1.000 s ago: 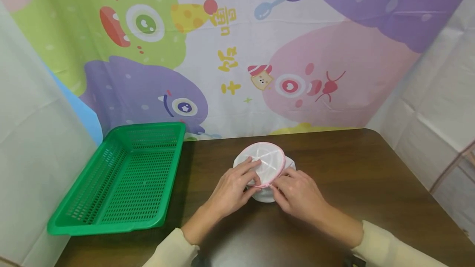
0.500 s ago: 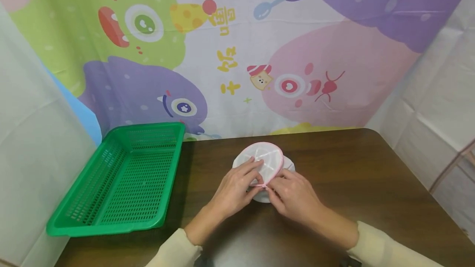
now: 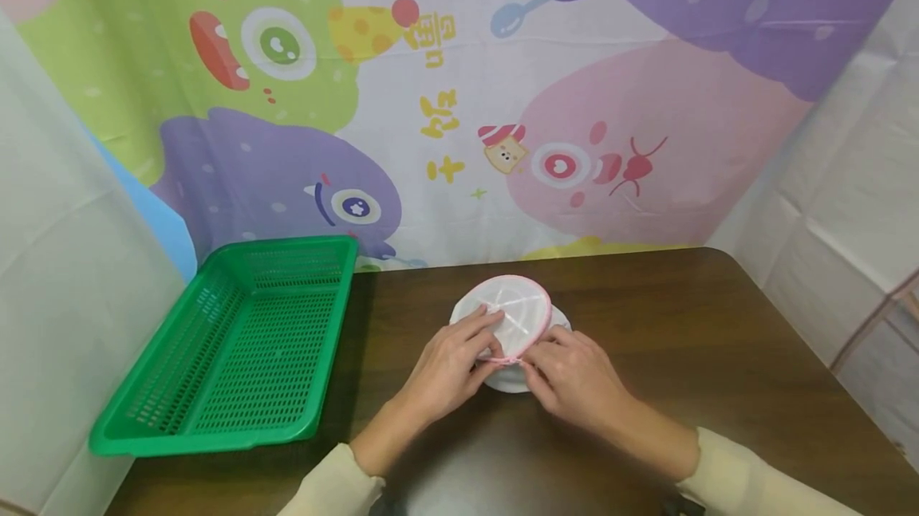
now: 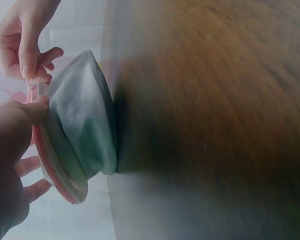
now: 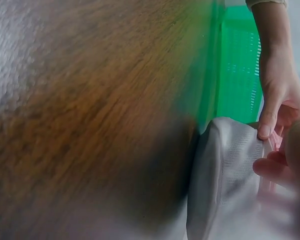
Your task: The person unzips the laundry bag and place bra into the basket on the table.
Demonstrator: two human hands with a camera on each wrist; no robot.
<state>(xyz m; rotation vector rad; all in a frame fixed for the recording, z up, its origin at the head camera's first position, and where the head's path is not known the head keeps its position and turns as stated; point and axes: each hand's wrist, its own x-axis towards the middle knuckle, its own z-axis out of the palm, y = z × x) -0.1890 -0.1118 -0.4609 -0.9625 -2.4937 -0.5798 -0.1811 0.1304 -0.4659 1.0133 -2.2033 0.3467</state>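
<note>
A white mesh laundry bag (image 3: pixel 522 302) with a round top and a pink zipper (image 3: pixel 550 310) around its rim stands on the table in front of me. My left hand (image 3: pixel 451 360) pinches the zippered rim at the near side, thumb below and other fingers spread over the mesh top. Right beside it, my right hand (image 3: pixel 577 372) pinches the zipper's end at the rim. In the left wrist view the cloth side of the bag (image 4: pixel 82 110) sags in folds below the rim. The zipper pull itself is mostly hidden by the fingertips.
A green plastic basket (image 3: pixel 326 376) with slotted walls stands at the left of the brown wooden table (image 3: pixel 668 324). Behind the table hangs a cloth (image 3: pixel 459 221) printed with cartoon monsters, and pale sheets (image 3: pixel 847 205) close off both sides.
Half a second ago my right hand had shifted slightly left along the rim; now it is slightly back to the right. The left hand keeps its hold, and the bag's top tilts a little.
</note>
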